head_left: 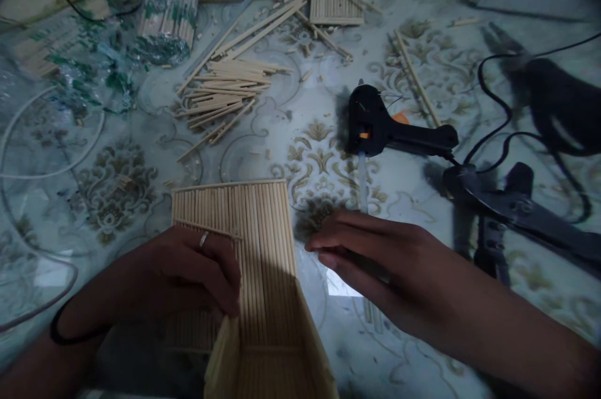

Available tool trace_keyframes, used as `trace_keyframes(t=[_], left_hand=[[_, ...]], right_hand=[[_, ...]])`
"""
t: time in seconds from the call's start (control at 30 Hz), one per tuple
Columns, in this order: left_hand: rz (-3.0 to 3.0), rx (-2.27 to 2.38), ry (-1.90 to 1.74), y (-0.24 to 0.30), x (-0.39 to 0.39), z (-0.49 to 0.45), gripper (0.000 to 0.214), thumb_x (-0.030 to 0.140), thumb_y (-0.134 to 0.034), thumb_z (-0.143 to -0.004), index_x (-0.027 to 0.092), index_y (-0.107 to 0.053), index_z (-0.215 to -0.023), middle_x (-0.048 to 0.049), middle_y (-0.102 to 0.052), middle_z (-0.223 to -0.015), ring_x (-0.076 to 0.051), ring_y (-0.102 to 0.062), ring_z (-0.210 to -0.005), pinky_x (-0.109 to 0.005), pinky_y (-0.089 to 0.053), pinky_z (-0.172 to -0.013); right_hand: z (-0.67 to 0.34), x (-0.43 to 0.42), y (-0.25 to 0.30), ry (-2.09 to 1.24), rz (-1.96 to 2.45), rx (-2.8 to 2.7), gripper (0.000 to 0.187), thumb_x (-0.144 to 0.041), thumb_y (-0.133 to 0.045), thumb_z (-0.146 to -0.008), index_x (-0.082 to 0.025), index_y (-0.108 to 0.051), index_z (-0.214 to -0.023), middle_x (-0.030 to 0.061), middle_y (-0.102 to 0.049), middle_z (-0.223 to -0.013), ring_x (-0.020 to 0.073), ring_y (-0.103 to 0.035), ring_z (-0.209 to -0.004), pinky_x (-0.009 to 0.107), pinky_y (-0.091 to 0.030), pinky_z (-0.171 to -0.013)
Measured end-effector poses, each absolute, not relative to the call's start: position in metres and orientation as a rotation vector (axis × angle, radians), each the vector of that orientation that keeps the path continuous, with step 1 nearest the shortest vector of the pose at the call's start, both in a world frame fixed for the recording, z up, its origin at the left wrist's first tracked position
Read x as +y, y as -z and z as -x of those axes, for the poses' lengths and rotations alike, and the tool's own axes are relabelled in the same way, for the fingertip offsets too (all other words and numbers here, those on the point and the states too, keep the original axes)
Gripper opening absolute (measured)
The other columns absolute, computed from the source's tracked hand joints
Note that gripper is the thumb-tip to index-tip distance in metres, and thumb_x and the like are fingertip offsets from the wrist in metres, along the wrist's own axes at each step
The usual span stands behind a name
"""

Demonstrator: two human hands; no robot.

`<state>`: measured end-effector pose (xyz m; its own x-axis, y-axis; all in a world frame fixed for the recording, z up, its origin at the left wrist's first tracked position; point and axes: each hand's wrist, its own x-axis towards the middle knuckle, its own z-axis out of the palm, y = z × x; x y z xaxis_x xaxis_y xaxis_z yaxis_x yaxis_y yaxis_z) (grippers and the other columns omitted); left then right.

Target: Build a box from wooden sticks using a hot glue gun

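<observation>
A model built of thin wooden sticks (263, 261) stands in front of me, with a slatted panel at its far side and low walls nearer to me. My left hand (201, 270), with a ring and a black wristband, pinches the top of its left wall. A cross stick (206, 227) lies along the panel by the knuckles. My right hand (375, 255) hovers to the right of the model, fingers loosely bent and thumb apart from them, and no object shows between them. The left thumb is hidden.
A black glue gun (399, 126) lies beyond my right hand, with pliers or cutters (516, 211) to its right. Loose sticks (230, 92), a small stick panel (337, 4) and plastic-wrapped stick bundles (171, 4) lie farther back. Black cables (507, 104) curl at the right.
</observation>
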<state>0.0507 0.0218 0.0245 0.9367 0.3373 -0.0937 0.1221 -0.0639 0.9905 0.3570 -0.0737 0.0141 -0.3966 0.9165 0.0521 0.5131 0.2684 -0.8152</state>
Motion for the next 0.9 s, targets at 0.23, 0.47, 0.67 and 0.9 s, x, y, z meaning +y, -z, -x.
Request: trace_keyframes(t=[0.23, 0.47, 0.67, 0.9], left_hand=[[-1.746, 0.337, -0.183, -0.031, 0.027, -0.055, 0.024, 0.029, -0.066, -0.109, 0.019, -0.085, -0.098, -0.0063, -0.083, -0.094, -0.012, -0.080, -0.085, -0.017, -0.062, -0.082], [-1.803, 0.296, -0.200, -0.031, 0.027, -0.054, 0.030, 0.032, -0.063, -0.112, 0.019, -0.084, -0.096, -0.0076, -0.085, -0.096, -0.014, -0.081, -0.087, -0.020, -0.061, -0.083], [-1.902, 0.388, -0.233, -0.029, 0.031, -0.041, 0.024, 0.033, -0.066, -0.110, 0.020, -0.081, -0.096, -0.0034, -0.084, -0.094, -0.015, -0.080, -0.087, -0.022, -0.059, -0.084], [-2.045, 0.666, -0.329, -0.027, 0.032, -0.033, 0.022, 0.030, -0.068, -0.105, 0.019, -0.074, -0.086, -0.0041, -0.084, -0.103, -0.017, -0.077, -0.089, -0.027, -0.052, -0.084]], right_hand=[[-0.361, -0.079, -0.009, -1.049, 1.207, -2.041, 0.017, -0.014, -0.059, -0.110, -0.023, -0.071, -0.119, 0.0031, -0.072, -0.104, 0.0151, -0.074, -0.093, 0.026, -0.060, -0.082], [-0.351, -0.068, -0.011, -0.976, 1.169, -2.053, 0.029, -0.015, -0.053, -0.111, -0.024, -0.062, -0.137, 0.0093, -0.068, -0.129, 0.0181, -0.071, -0.118, 0.033, -0.060, -0.104], [-0.320, -0.017, -0.020, -0.791, 1.400, -2.228, 0.029, -0.025, -0.064, -0.107, -0.014, -0.067, -0.133, 0.0190, -0.067, -0.136, 0.0317, -0.062, -0.131, 0.052, -0.051, -0.119], [-0.296, 0.007, -0.028, -0.838, 1.642, -2.242, 0.021, -0.023, -0.076, -0.098, -0.014, -0.074, -0.117, 0.0155, -0.073, -0.113, 0.0283, -0.066, -0.105, 0.042, -0.053, -0.096]])
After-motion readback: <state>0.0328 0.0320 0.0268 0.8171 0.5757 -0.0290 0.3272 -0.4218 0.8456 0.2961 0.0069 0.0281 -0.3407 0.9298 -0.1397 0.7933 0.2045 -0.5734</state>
